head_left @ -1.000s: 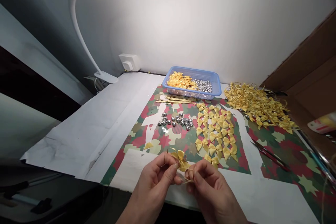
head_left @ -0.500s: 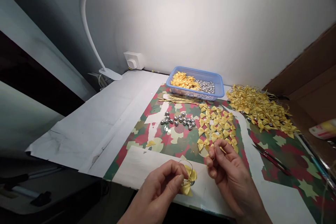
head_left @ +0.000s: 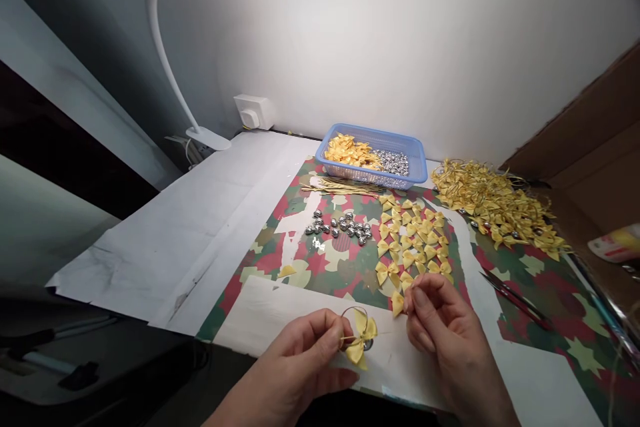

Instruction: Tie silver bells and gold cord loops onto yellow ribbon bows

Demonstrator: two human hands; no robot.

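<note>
My left hand [head_left: 320, 353] pinches a thin gold cord tied to a yellow ribbon bow [head_left: 358, 351]. A silver bell [head_left: 368, 344] sits against that bow's right side, and a cord loop arches above it. To the right, my right hand [head_left: 440, 327] is closed, with thumb and fingertips together. A second yellow bow [head_left: 397, 304] shows at those fingertips, its right half hidden by them. Just beyond lie rows of yellow bows [head_left: 411, 240]. Loose silver bells [head_left: 350, 225] are grouped left of the rows, with a bundle of gold cords [head_left: 345, 187] behind them.
A blue basket [head_left: 373, 175] at the wall holds yellow bows and silver bells. Finished-looking bows with cords form a heap [head_left: 493, 203] at right. Dark scissors [head_left: 515, 299] lie on the camouflage-patterned cover [head_left: 330, 280]. A white lamp [head_left: 167, 60] is clamped at left.
My left fingers have shifted slightly, showing more of the bow, cord and bell. My right fingers have drawn closer together, and a yellow bow now shows at their tips. The view has moved slightly.
</note>
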